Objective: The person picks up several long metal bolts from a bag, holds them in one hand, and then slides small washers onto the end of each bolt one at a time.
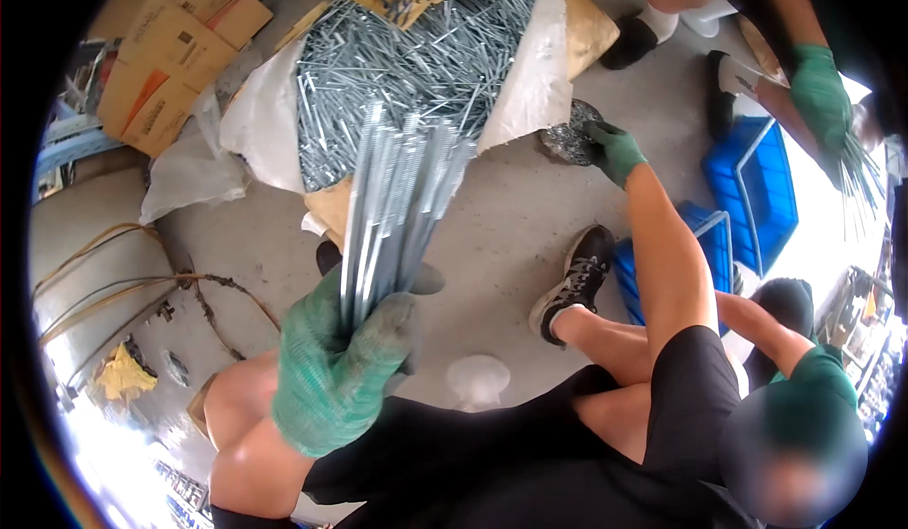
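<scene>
A bunch of long silver threaded bolts (392,212) stands almost upright in my left hand (340,363), which wears a green and grey glove closed around their lower ends. Behind their tips lies a big heap of loose, similar bolts (407,75) in an opened carton with a white plastic liner (530,84). To the right of the carton, my gloved right hand (617,152) reaches low toward the floor. Its fingers grip the edge of a round, dark-grey metallic piece (570,133) with a rough surface; its exact kind is unclear.
Blue plastic crates (757,198) stand at the right. A co-worker's gloved hand (821,98) holds thin rods (856,184) above them; another person (804,415) is at lower right. Flattened cardboard (180,56) leans at far left, above a pale cylinder with hoses (104,236).
</scene>
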The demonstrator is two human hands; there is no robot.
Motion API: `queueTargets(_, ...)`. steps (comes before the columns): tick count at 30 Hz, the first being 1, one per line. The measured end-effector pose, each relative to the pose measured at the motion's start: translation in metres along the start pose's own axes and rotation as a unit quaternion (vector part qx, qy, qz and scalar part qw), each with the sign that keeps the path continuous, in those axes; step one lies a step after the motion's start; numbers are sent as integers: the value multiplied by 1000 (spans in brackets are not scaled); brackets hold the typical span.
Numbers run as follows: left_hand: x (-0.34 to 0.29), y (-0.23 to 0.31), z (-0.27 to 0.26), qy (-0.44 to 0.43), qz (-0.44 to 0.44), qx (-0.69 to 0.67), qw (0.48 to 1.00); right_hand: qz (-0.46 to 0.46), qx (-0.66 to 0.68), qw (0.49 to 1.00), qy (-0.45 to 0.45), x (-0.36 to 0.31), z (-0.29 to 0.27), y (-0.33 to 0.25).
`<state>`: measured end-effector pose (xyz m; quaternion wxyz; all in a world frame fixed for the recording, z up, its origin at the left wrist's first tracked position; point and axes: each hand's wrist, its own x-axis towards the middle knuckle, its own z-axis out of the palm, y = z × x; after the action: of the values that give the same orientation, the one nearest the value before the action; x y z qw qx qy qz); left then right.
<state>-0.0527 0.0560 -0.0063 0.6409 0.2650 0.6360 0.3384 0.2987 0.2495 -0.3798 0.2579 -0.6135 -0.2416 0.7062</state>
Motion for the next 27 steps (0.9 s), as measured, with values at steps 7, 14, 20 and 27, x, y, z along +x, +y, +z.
queueTargets(7,-4,5,8,-55,5,-48,997,-298,-256,916,-87,87,-126,53)
queueTargets(14,-11,1,-1,-30,39,5,999,-106,97,983,-112,5,1,4)
queueTargets(20,-15,10,12,-33,24,-10,999,-92,165,977,-102,-77,38,-51)
queueTargets(27,-23,1,9,-78,107,-17,991,-153,138,961,-183,-215,106,-139)
